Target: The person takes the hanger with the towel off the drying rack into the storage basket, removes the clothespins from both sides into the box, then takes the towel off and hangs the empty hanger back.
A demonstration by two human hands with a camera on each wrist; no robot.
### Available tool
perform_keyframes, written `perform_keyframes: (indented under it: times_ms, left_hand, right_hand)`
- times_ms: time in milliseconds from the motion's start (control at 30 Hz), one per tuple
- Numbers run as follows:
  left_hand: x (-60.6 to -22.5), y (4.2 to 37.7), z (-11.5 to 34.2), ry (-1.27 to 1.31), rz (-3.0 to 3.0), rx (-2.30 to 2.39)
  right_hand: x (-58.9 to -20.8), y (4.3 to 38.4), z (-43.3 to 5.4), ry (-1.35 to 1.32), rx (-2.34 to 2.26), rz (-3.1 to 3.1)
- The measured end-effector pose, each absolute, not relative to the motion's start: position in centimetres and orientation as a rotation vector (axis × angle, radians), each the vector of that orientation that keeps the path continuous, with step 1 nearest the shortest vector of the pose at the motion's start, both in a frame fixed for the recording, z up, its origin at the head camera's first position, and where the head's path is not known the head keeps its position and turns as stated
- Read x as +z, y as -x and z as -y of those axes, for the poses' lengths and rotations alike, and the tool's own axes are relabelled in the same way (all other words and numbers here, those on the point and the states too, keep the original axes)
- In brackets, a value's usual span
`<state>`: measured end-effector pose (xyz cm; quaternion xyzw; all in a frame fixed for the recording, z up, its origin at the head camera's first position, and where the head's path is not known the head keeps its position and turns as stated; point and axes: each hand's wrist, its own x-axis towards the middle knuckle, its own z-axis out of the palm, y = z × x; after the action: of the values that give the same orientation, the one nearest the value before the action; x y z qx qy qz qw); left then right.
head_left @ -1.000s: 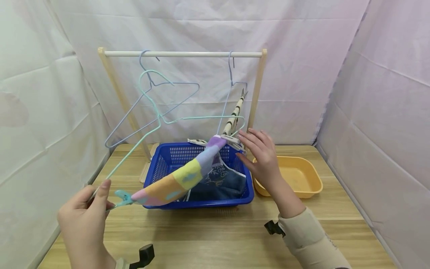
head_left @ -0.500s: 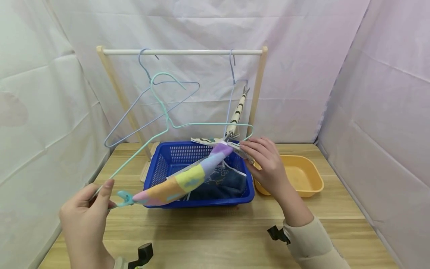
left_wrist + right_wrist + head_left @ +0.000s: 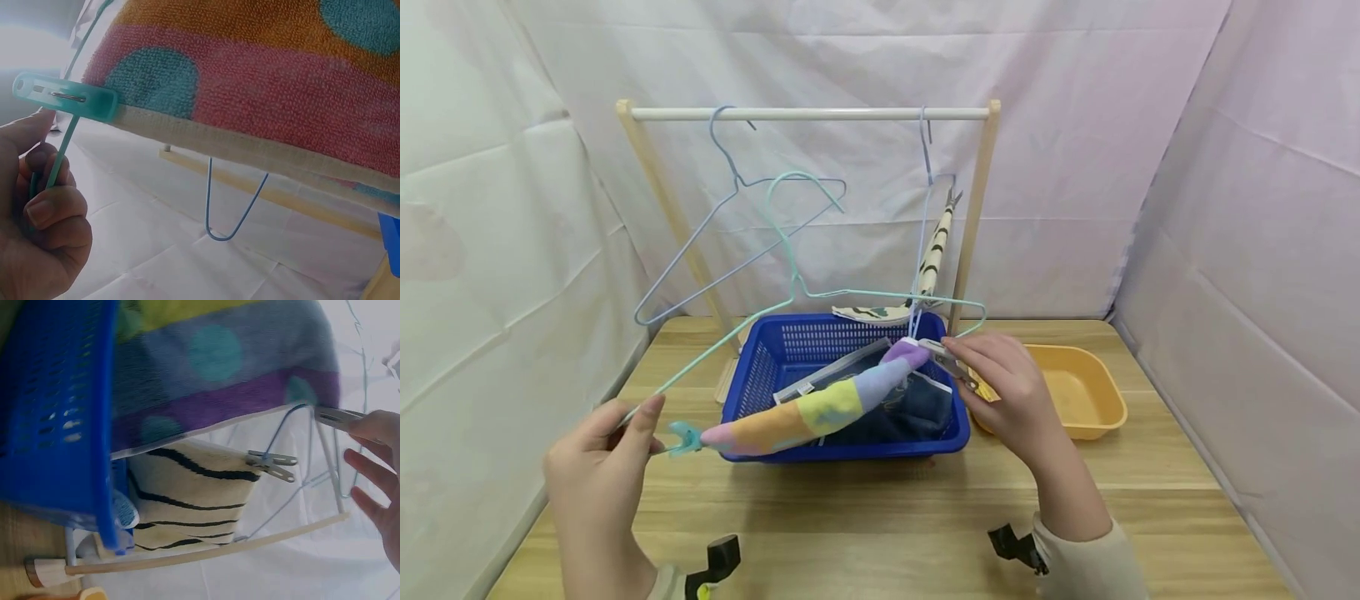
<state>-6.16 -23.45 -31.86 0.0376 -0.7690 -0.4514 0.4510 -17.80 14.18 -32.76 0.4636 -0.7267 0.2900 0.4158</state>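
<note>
My left hand (image 3: 598, 471) grips the lower left corner of a mint-green wire hanger (image 3: 793, 271). A teal clothespin (image 3: 65, 97) there clips one end of a towel (image 3: 827, 412) with rainbow stripes and dots. The towel stretches across to my right hand (image 3: 1007, 387), which pinches a grey clothespin (image 3: 951, 362) at the purple corner. In the right wrist view, that clothespin's tip overlaps the towel corner. The hanger's right end passes just above the right fingers. Below the towel, dark blue cloth (image 3: 917, 408) lies in a blue basket (image 3: 850, 454).
Behind stands a wooden rack with a white rod (image 3: 820, 113). A bare blue hanger (image 3: 658, 317) hangs at its left; at its right, another holds a cream, black-striped towel (image 3: 194, 487) with metal clothespins. A yellow basin (image 3: 1078, 392) sits right of the basket.
The green hanger has shifted right and down. The towel's purple end and my right hand have come lower, and my left hand has moved slightly right, still gripping the hanger.
</note>
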Motion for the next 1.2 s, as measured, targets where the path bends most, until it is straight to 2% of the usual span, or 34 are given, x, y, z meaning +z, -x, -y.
perform_keyframes:
  times_ms: [333, 833, 1200]
  left_hand:
    - [-31.4, 8.6, 24.4, 0.229, 1.831, -0.953]
    - [-31.3, 13.2, 23.9, 0.182, 1.663, -0.481]
    - [-31.2, 14.9, 23.3, 0.069, 1.603, -0.446]
  right_hand:
    - [-33.6, 16.5, -14.4, -1.091, 0.876, 1.978]
    - [-34.7, 16.7, -14.5, -0.940, 0.933, 2.004]
    - [-35.1, 18.6, -13.7, -0.952, 0.963, 1.916]
